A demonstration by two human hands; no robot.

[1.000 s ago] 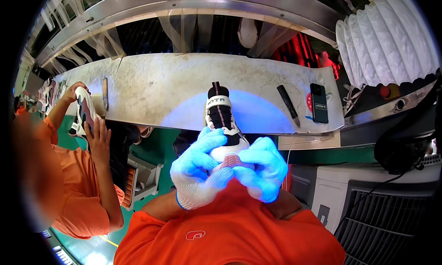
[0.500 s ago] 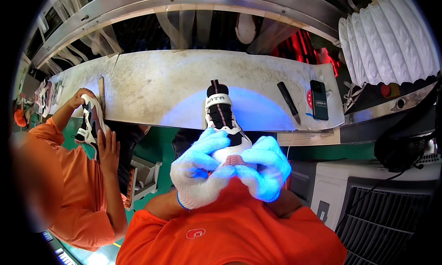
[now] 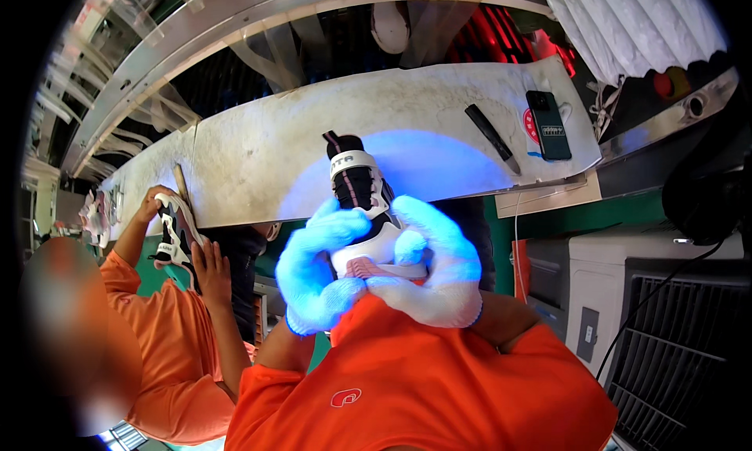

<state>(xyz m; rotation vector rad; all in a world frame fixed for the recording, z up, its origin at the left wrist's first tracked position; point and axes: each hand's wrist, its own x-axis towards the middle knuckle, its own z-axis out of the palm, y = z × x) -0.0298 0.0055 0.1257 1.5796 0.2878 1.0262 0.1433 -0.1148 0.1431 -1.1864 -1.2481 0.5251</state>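
Holding the shoe (image 3: 360,191): done two-handed, lengthwise over the near edge of the bench (image 3: 258,157), collar above the top, toe out past that edge; whether any of it rests on the bench, I cannot tell.
Left hand (image 3: 317,267): gloved, curled and clamped on the toe's left flank, out past the bench's near edge, thumb by the pink sole (image 3: 362,268).
Right hand (image 3: 439,267): gloved, clamped on the toe's right flank, also past that edge, a fingertip against the side and the thumb low along the front.
Toe: best squeezed evenly from both flanks, I judge, so that it neither twists nor creases.
Sole: pressure should go in with the thumbs, in short moves along the rim; thick knit probably dulls touch, so check by eye.
Light: the blue patch (image 3: 427,169) lies right of the bench's middle; angling the rim toward it should help.
Pen-like tool (image 3: 492,139), phone (image 3: 548,126): on the bench's right end, well apart from the work.
Co-worker (image 3: 176,349): at the bench's left part, holding a second shoe (image 3: 178,225).
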